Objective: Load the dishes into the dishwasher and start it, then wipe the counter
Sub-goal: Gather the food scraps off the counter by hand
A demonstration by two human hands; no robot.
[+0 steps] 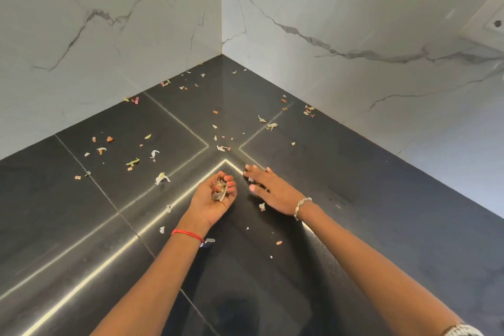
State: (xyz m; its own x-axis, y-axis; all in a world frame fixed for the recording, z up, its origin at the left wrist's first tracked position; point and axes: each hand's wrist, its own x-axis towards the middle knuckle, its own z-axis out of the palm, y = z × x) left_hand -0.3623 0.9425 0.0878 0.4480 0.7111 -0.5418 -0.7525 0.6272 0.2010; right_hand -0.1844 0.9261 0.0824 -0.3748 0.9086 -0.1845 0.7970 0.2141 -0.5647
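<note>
A black polished counter (354, 172) fills a corner between two marble walls. Small vegetable scraps (163, 178) lie scattered over it, mostly toward the corner and the left. My left hand (215, 196) is palm up with fingers curled, cupping a small pile of scraps (219, 188). Just to its right, my right hand (270, 188) lies palm down on the counter with fingers spread, touching a few scraps under its fingertips. No dishes, dishwasher or cloth are in view.
White marble walls (136, 22) meet at the back corner. A white socket plate (493, 24) sits on the right wall at the upper right. Thin light reflections run along the counter's tile seams.
</note>
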